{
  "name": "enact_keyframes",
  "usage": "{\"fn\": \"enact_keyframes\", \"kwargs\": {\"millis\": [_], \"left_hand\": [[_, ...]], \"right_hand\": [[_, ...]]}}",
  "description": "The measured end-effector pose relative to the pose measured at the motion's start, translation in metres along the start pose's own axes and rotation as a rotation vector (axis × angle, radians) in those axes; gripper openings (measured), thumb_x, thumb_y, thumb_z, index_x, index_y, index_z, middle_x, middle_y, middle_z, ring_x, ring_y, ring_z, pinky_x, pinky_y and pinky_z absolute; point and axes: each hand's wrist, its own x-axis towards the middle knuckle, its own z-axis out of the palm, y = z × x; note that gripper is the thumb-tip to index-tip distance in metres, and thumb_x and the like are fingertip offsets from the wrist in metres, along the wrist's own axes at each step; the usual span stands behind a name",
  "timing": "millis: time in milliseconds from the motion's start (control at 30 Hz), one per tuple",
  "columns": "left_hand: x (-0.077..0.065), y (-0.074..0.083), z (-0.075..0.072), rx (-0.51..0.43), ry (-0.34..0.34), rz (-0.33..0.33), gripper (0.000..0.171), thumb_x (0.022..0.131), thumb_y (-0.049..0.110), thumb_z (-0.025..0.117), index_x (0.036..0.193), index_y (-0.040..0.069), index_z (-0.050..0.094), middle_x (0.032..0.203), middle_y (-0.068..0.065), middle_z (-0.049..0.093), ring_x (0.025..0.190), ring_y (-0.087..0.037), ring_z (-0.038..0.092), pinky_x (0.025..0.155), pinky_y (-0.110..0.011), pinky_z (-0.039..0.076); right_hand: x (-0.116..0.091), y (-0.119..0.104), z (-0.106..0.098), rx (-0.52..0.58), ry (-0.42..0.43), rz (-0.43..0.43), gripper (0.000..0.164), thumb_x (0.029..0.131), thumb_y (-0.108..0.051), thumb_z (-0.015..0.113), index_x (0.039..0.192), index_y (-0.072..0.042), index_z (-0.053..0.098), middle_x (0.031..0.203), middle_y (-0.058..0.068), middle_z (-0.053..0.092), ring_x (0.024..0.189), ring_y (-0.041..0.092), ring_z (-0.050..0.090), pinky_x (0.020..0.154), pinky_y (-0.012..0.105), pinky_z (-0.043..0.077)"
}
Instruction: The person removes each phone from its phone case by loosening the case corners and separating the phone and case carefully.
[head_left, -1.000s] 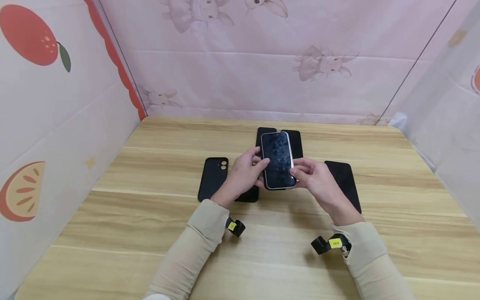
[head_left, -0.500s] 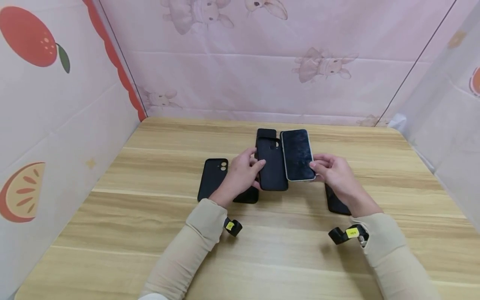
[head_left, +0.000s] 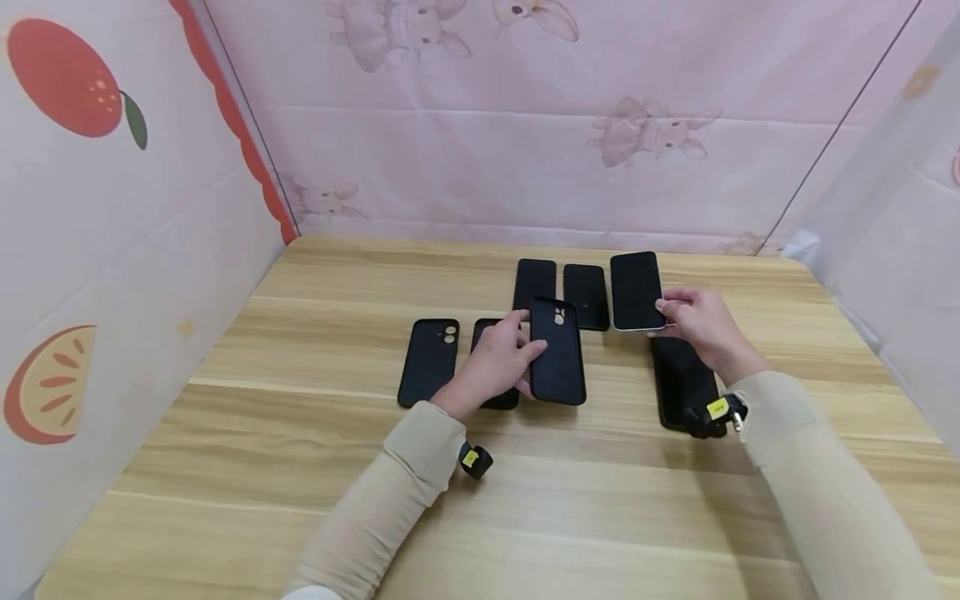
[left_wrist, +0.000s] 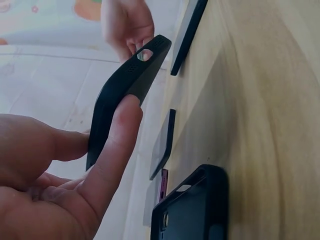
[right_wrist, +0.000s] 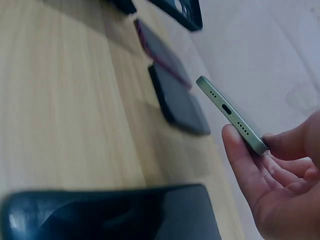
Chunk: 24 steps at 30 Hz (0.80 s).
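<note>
The left wrist view shows the empty black case (left_wrist: 131, 85) edge-on, the left hand (head_left: 498, 360) pinching it between thumb and fingers above the desk (head_left: 300, 467); the head view shows only its back. The right wrist view shows the phone (right_wrist: 231, 115) by its port edge, the right hand (head_left: 701, 325) gripping one end. How far it hangs off the desk is unclear. A second ago the phone sat in the case; now they are well apart
</note>
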Motion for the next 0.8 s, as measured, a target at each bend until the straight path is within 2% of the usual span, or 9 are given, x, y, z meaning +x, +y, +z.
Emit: {"fn": "enact_keyframes", "kwargs": {"millis": [67, 167, 300, 500, 667, 800], "left_hand": [[0.0, -0.001, 0.002, 0.029, -0.007, -0.003, 0.064, 0.102, 0.021, 0.057, 0.156, 0.009, 0.024, 0.114, -0.011, 0.069, 0.054, -0.02, 0.069, 0.06, -0.03, 0.06], [0.0, -0.002, 0.005, 0.064, -0.019, -0.018, 0.065, 0.102, 0.02, 0.057, 0.156, 0.01, 0.023, 0.115, -0.012, 0.067, 0.052, -0.019, 0.068, 0.059, -0.03, 0.059], [0.001, -0.004, 0.009, 0.077, -0.044, -0.042, 0.067, 0.101, 0.019, 0.058, 0.157, 0.012, 0.022, 0.121, -0.014, 0.063, 0.05, -0.019, 0.066, 0.055, -0.033, 0.059], [0.004, -0.005, 0.014, 0.146, -0.042, -0.059, 0.07, 0.1, 0.02, 0.061, 0.157, 0.013, 0.022, 0.125, -0.016, 0.063, 0.052, -0.018, 0.067, 0.052, -0.03, 0.058], [0.006, -0.005, 0.016, 0.277, -0.003, -0.018, 0.069, 0.098, 0.023, 0.064, 0.155, 0.008, 0.027, 0.109, -0.011, 0.071, 0.069, -0.014, 0.071, 0.062, -0.025, 0.057], [0.005, -0.005, 0.017, 0.355, 0.037, -0.011, 0.067, 0.096, 0.024, 0.066, 0.151, 0.003, 0.033, 0.085, -0.006, 0.068, 0.059, -0.015, 0.069, 0.056, -0.024, 0.055]], "right_hand": [[0.008, 0.002, -0.003, -0.021, 0.0, 0.017, 0.052, 0.104, -0.007, 0.043, 0.144, 0.021, 0.026, 0.136, 0.028, 0.042, 0.084, -0.004, 0.06, 0.079, 0.024, 0.06], [0.018, 0.006, -0.007, -0.023, 0.004, 0.047, 0.052, 0.104, -0.005, 0.042, 0.144, 0.022, 0.024, 0.141, 0.033, 0.034, 0.082, -0.002, 0.061, 0.079, 0.027, 0.06], [0.029, 0.008, -0.011, -0.027, 0.014, 0.089, 0.052, 0.104, -0.004, 0.041, 0.145, 0.021, 0.022, 0.142, 0.036, 0.032, 0.079, 0.0, 0.063, 0.078, 0.027, 0.06], [0.039, 0.01, -0.013, -0.001, 0.008, 0.135, 0.054, 0.104, -0.005, 0.04, 0.147, 0.02, 0.019, 0.142, 0.035, 0.032, 0.076, 0.0, 0.064, 0.078, 0.025, 0.06], [0.044, 0.014, -0.013, 0.01, 0.01, 0.135, 0.053, 0.104, -0.002, 0.039, 0.147, 0.021, 0.018, 0.138, 0.035, 0.035, 0.076, 0.001, 0.064, 0.079, 0.026, 0.06], [0.048, 0.018, -0.012, -0.12, 0.055, 0.117, 0.05, 0.104, -0.007, 0.042, 0.144, 0.02, 0.03, 0.131, 0.033, 0.043, 0.069, -0.002, 0.061, 0.07, 0.02, 0.059]]}}
